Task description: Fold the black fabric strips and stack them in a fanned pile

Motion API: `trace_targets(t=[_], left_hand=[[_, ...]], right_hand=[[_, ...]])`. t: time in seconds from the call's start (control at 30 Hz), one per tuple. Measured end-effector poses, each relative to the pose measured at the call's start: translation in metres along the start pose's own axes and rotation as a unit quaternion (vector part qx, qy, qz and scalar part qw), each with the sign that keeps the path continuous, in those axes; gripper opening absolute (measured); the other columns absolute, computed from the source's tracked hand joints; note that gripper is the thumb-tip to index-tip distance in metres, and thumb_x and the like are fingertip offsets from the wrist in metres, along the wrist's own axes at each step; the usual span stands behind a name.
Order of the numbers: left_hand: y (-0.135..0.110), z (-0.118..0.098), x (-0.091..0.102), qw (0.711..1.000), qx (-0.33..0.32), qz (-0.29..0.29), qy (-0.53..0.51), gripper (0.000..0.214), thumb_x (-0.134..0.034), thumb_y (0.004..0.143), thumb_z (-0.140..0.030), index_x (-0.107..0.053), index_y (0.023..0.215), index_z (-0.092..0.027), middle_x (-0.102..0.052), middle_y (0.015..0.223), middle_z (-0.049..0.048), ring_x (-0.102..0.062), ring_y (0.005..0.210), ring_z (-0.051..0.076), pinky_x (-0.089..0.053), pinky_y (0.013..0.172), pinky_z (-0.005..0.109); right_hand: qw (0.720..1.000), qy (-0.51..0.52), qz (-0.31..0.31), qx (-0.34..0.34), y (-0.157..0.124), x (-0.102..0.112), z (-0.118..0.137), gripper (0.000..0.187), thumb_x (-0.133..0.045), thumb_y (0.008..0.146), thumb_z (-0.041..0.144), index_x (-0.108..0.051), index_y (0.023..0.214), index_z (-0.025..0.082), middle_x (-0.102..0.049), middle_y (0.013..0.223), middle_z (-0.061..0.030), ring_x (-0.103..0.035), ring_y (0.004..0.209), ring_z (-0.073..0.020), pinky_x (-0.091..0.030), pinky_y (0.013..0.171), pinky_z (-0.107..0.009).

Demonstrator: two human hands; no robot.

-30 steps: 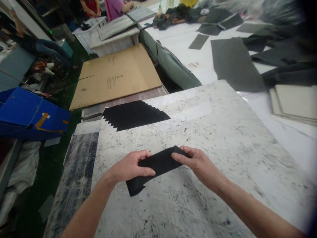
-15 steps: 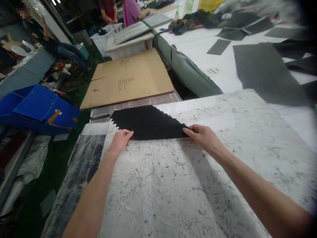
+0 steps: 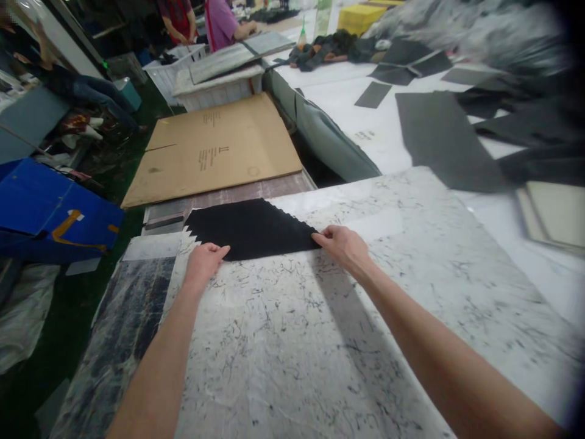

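Note:
A black fabric piece (image 3: 247, 228) with a zigzag pinked edge lies flat on a white marble-patterned sheet (image 3: 283, 347). My left hand (image 3: 205, 262) rests at the fabric's near edge, fingertips on the cloth. At its right tip sits my right hand (image 3: 340, 247), with the fingers on the cloth. No separate black strip shows; one may lie black on black, but I cannot tell.
Beyond the sheet lie a cardboard sheet (image 3: 212, 155) and white crates (image 3: 219, 88). A blue corrugated box (image 3: 50, 213) stands at left. Dark grey fabric pieces (image 3: 439, 137) lie on a white table at right. A co-worker (image 3: 222, 27) stands at the back.
One second ago both hands held a folded black strip above the sheet. Now they are farther forward at the fabric's near edge, and the strip no longer shows separately. The view has shifted slightly.

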State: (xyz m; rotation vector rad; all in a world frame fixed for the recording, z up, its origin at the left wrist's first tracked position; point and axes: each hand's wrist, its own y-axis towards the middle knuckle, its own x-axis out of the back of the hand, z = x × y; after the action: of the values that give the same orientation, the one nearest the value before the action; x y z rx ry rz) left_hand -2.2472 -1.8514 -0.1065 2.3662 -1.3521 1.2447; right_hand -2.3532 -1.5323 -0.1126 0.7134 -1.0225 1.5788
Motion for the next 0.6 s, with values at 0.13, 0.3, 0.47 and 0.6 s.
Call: trace_targets(t=[0.13, 0.3, 0.47, 0.6], left_hand=[[-0.0015, -0.0023, -0.0005, 1.000, -0.007, 0.001, 0.003, 0.032, -0.071, 0.072, -0.050, -0.061, 0.066, -0.020, -0.056, 0.048, -0.0021, -0.044, 0.038, 0.011, -0.030, 0.040, 0.024], [-0.0006, -0.0002, -0.0014, 0.999, -0.010, -0.005, 0.034, 0.034, -0.069, 0.072, -0.053, -0.061, 0.067, -0.020, -0.057, 0.048, -0.0016, -0.047, 0.039, 0.013, -0.033, 0.042, 0.024], [0.0039, 0.0002, -0.0011, 0.995, -0.019, -0.014, 0.102, 0.035, -0.065, 0.077, -0.054, -0.060, 0.066, -0.021, -0.052, 0.043, -0.0025, -0.050, 0.042, 0.016, -0.036, 0.047, 0.026], [0.0014, -0.0041, -0.0009, 0.982, -0.041, -0.053, 0.176, 0.032, -0.067, 0.079, -0.051, -0.060, 0.072, -0.021, -0.059, 0.054, 0.0018, -0.060, 0.058, 0.022, -0.041, 0.059, 0.030]], right_hand=[[1.000, -0.003, -0.006, -0.007, 0.0008, -0.0002, 0.0012, 0.033, -0.054, 0.085, 0.050, -0.073, 0.083, 0.023, -0.071, 0.081, -0.0076, -0.063, 0.078, -0.0229, -0.040, 0.065, -0.031], [1.000, 0.000, -0.008, -0.016, 0.0034, -0.0015, 0.0014, 0.032, -0.056, 0.084, 0.048, -0.073, 0.082, 0.021, -0.071, 0.083, -0.0087, -0.064, 0.080, -0.0234, -0.043, 0.068, -0.032], [0.999, 0.024, -0.019, -0.033, 0.0066, -0.0045, 0.0024, 0.027, -0.061, 0.080, 0.045, -0.071, 0.075, 0.020, -0.071, 0.079, -0.0095, -0.065, 0.081, -0.0245, -0.044, 0.072, -0.034], [0.995, 0.082, -0.038, -0.042, 0.0086, -0.0070, 0.0018, 0.021, -0.068, 0.072, 0.041, -0.067, 0.069, 0.020, -0.068, 0.075, -0.0089, -0.064, 0.083, -0.0271, -0.045, 0.075, -0.037]])
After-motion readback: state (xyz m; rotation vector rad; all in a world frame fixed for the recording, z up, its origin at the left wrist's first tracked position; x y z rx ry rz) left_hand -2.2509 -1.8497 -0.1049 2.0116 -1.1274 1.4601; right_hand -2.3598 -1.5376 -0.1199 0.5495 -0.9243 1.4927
